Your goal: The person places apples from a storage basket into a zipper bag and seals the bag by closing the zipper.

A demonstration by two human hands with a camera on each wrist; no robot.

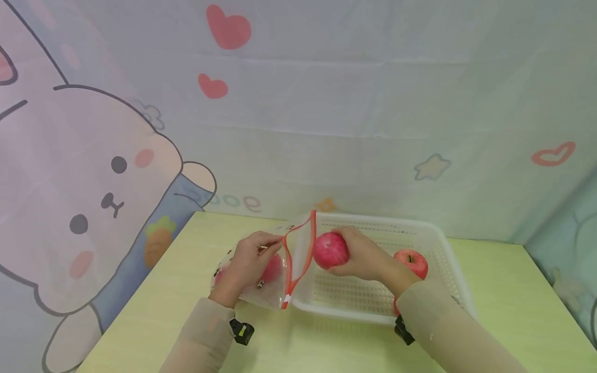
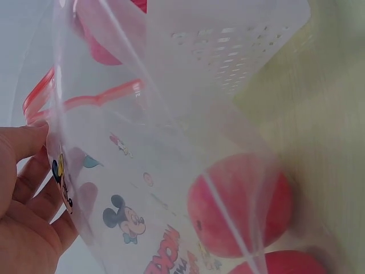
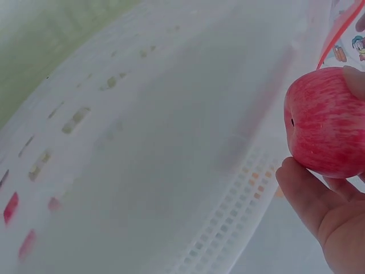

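Observation:
My right hand (image 1: 361, 254) grips a red apple (image 1: 330, 250) above the left end of a white plastic basket (image 1: 373, 312). The right wrist view shows fingers and thumb round that apple (image 3: 325, 123). With thumb and fingers, my left hand (image 1: 249, 261) pinches the edge of a clear zip bag (image 2: 171, 137) printed with cartoon mice. Its red zip edge (image 1: 287, 264) gapes toward the held apple. Inside the bag lie red apples (image 2: 239, 205), seen through the plastic. Another apple (image 1: 411, 263) sits in the basket's right part, and a further one is mostly hidden by the right forearm.
The basket and bag stand side by side on a light green-yellow table (image 1: 154, 311). Behind the table hangs a pale cloth (image 1: 350, 103) printed with a rabbit and hearts. The bag's mouth is right beside the basket's left rim.

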